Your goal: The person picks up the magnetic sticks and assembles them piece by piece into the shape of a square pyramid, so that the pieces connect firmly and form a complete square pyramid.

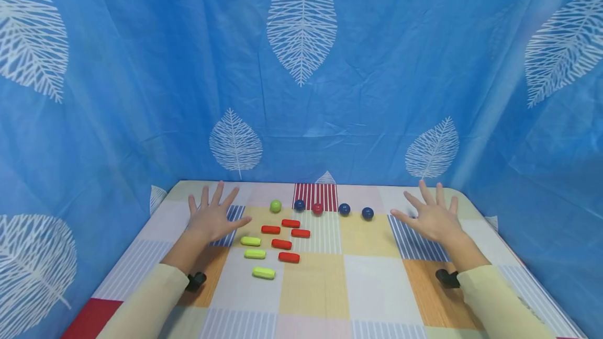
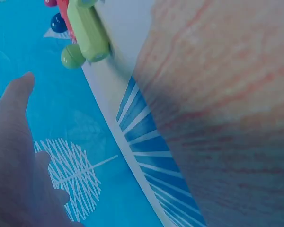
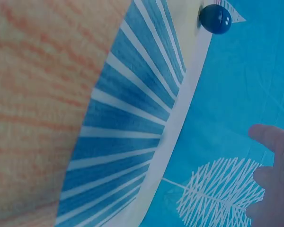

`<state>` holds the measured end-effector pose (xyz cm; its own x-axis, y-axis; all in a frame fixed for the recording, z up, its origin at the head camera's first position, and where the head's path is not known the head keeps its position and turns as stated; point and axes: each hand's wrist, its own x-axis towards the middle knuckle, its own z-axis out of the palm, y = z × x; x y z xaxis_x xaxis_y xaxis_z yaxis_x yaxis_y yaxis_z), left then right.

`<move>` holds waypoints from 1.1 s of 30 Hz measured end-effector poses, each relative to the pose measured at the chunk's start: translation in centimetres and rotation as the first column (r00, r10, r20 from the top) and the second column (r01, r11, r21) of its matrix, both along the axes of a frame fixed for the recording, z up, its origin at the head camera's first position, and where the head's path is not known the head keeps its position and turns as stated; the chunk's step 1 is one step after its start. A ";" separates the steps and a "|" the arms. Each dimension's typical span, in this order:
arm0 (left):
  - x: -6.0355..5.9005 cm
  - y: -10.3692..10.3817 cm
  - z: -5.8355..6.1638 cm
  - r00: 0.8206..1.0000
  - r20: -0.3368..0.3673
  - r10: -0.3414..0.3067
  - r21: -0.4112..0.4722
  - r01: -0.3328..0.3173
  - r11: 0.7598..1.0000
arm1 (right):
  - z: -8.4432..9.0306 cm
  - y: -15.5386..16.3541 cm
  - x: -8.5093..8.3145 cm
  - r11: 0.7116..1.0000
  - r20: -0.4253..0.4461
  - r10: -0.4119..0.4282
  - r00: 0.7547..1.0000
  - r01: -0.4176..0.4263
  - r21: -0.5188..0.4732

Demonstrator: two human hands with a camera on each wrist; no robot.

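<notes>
My left hand (image 1: pixel 210 219) is spread palm down at the left of the table, fingers straight and apart, holding nothing. Mirroring it on the right, my right hand (image 1: pixel 434 217) has its fingers spread and nothing in them. Between the hands runs a row of balls: a green ball (image 1: pixel 275 206), a dark blue ball (image 1: pixel 299 205), a red ball (image 1: pixel 317 208) and two more dark blue balls (image 1: pixel 344 209). Nearer me lie several red sticks (image 1: pixel 281 244) and three yellow-green sticks (image 1: pixel 255 253). The left wrist view shows a yellow-green stick (image 2: pixel 89 33) close up; the right shows a dark blue ball (image 3: pixel 215 19).
A patchwork tablecloth (image 1: pixel 314 281) covers the table. Blue curtains (image 1: pixel 301 119) with white leaf prints enclose its back and both sides. Each wrist bears a small black camera, the left camera (image 1: pixel 196 281) and the right camera (image 1: pixel 447 278).
</notes>
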<state>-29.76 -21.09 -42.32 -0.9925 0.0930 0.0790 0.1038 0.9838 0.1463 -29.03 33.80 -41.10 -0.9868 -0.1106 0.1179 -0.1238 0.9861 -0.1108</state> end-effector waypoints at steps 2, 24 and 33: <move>0.3 0.2 -0.2 1.000 -0.011 -0.001 -0.009 0.001 1.000 | -0.2 -0.1 0.1 1.000 -0.005 0.004 1.000 -0.004 0.008; 8.3 4.9 -1.0 0.995 -0.013 -0.100 0.221 0.100 0.970 | -2.9 -4.8 -1.0 0.924 -0.105 0.202 0.974 -0.225 -0.309; 10.3 5.7 -1.1 0.979 0.067 -0.195 0.553 0.126 0.824 | -3.7 -6.2 -2.6 0.856 -0.117 0.220 0.968 -0.249 -0.452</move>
<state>-19.44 -15.36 -43.47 -0.9725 0.2276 0.0502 0.2014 0.7120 0.6727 -31.64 27.62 -44.82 -0.9281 -0.2570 0.2695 -0.3657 0.7654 -0.5296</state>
